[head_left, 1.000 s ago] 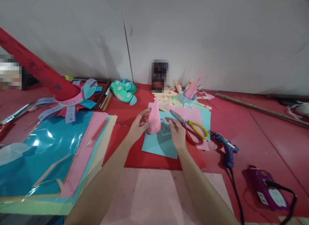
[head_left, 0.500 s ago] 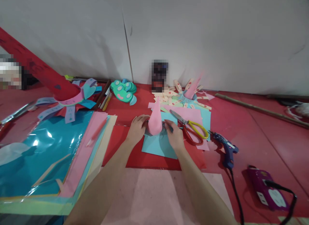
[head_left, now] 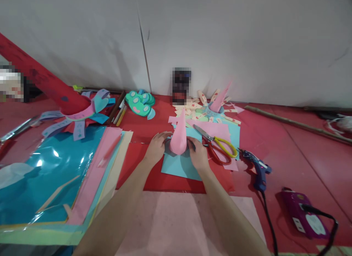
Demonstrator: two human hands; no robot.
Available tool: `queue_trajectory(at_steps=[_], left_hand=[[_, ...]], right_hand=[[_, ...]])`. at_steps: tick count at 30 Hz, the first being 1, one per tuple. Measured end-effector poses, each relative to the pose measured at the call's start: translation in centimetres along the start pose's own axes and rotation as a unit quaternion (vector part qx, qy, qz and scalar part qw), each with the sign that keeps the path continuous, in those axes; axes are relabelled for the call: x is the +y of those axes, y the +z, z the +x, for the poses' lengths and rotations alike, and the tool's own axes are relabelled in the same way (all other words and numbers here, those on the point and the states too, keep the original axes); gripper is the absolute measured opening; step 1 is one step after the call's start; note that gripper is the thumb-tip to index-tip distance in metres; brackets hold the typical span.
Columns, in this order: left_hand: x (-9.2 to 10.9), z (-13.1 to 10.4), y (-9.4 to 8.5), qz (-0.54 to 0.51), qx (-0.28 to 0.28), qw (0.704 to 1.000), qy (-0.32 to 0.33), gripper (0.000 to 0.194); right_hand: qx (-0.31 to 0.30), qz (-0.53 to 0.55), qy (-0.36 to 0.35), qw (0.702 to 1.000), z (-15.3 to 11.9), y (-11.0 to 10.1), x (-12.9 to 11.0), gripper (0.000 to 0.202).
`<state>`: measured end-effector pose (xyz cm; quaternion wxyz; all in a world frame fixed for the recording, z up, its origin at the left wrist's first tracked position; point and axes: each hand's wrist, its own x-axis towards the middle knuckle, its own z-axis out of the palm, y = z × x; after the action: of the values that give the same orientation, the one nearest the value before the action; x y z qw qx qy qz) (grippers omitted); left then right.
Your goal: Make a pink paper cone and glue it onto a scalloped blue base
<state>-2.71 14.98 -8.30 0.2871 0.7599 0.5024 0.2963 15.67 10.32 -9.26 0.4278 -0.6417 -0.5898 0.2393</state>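
A pink paper cone stands point up over a light blue paper sheet. My left hand grips its base from the left, fingers bent inward and partly hidden behind it. Opposite, my right hand holds the base from the right with curled fingers. Just right of that hand, a pair of scissors with one yellow and one red handle lies on pink paper.
Right of the scissors lie a blue glue gun and a purple power strip. Stacked coloured sheets are at left, below a red paper tube. Behind stand green paper cutouts and a smaller pink cone.
The cone's tip has tilted slightly to the right and its base has shifted a little right. Both hands stay beside it, and the right fingers sit closer against it.
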Motion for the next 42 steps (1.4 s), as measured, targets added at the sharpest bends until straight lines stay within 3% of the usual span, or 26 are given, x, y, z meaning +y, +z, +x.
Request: queue_trajectory(at_steps=[6,15,21,24,30,36,42], left_hand=[[-0.1,-0.1,0.2,-0.009,-0.021,0.999,0.03,0.064],[1.1,-0.5,0.2,-0.218,-0.001,0.976,-0.021,0.039],[1.9,-0.7,0.1,-0.172,-0.066,0.982,-0.052,0.071],[2.1,-0.6,0.0,-0.206,-0.025,0.975,-0.075,0.07],[2.3,0.0,-0.8,-0.327,0.062,0.927,-0.17,0.065],[2.6,0.0,-0.9,-0.341,0.065,0.923,-0.168,0.065],[2.8,-0.2,-0.8,-0.324,0.064,0.933,-0.143,0.07]], right_hand=[[-0.006,0.002,0.001,1.0,0.1,0.0,0.6,0.035],[0.007,0.071,-0.005,0.997,0.0,-0.2,-0.3,0.038],[-0.007,0.094,-0.055,0.994,-0.1,-0.3,-1.1,0.032],[-0.001,0.09,-0.049,0.995,-0.1,-0.3,-0.9,0.034],[0.007,0.024,0.001,1.0,0.1,-0.2,-0.4,0.033],[-0.001,0.051,0.037,0.998,-0.1,-0.3,-0.7,0.032],[0.003,0.064,0.024,0.998,-0.1,-0.2,-0.7,0.024]])
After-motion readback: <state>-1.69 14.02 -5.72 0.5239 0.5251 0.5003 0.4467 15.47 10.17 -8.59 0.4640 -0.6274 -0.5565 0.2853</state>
